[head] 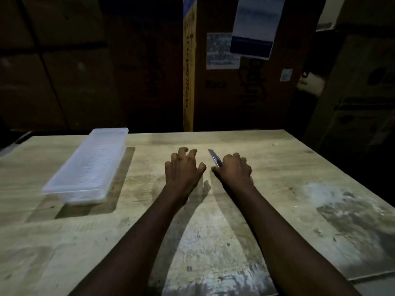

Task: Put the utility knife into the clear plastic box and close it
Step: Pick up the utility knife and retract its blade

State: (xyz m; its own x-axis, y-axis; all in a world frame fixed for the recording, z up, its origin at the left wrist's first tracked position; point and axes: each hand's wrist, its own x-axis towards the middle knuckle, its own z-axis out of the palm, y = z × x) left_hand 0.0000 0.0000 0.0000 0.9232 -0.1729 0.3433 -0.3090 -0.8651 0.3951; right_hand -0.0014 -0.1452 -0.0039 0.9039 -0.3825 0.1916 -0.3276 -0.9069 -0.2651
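The utility knife [213, 157] lies near the middle of the wooden table [277, 167], its silver blade end pointing away from me. My right hand [234, 169] covers the knife's near end, fingers curled over the handle. My left hand [183, 167] rests just left of it, palm down, fingers spread, holding nothing. The clear plastic box [89, 167] stands at the left of the table, long and narrow, with its lid on.
Stacked cardboard boxes form a dark wall behind the table, with paper labels [253, 26] stuck on them. A worn, pale patch [342, 210] marks the table at the right. The table's far edge runs just behind the box.
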